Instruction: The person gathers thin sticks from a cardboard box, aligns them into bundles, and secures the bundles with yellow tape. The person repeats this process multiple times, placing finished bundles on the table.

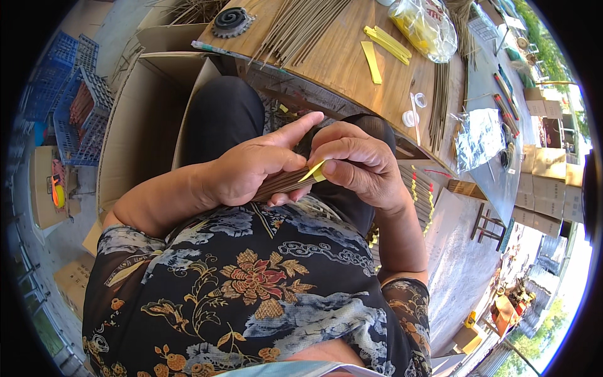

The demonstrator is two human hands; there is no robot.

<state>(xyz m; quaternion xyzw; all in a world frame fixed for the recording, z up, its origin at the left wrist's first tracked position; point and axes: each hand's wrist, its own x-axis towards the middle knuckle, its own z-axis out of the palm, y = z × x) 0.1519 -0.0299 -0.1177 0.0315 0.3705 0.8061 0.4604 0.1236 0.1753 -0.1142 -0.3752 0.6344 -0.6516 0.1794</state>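
My left hand [248,168] is closed round a bundle of thin brown incense sticks [279,185], held in front of my belly with its index finger stretched out. Between thumb and fingers, my right hand [361,156] pinches a yellow paper strip [316,171] at the right end of the bundle. The strip lies folded against the stick ends; part of it is hidden under the fingers. How far it goes round the bundle cannot be seen.
On the wooden table [333,63] lie loose incense sticks [300,28], yellow paper strips [387,45], a plastic bag [427,31] and a small white lid [409,119]. An open cardboard box [147,113] stands left of my knee. Blue crates [78,125] are farther left.
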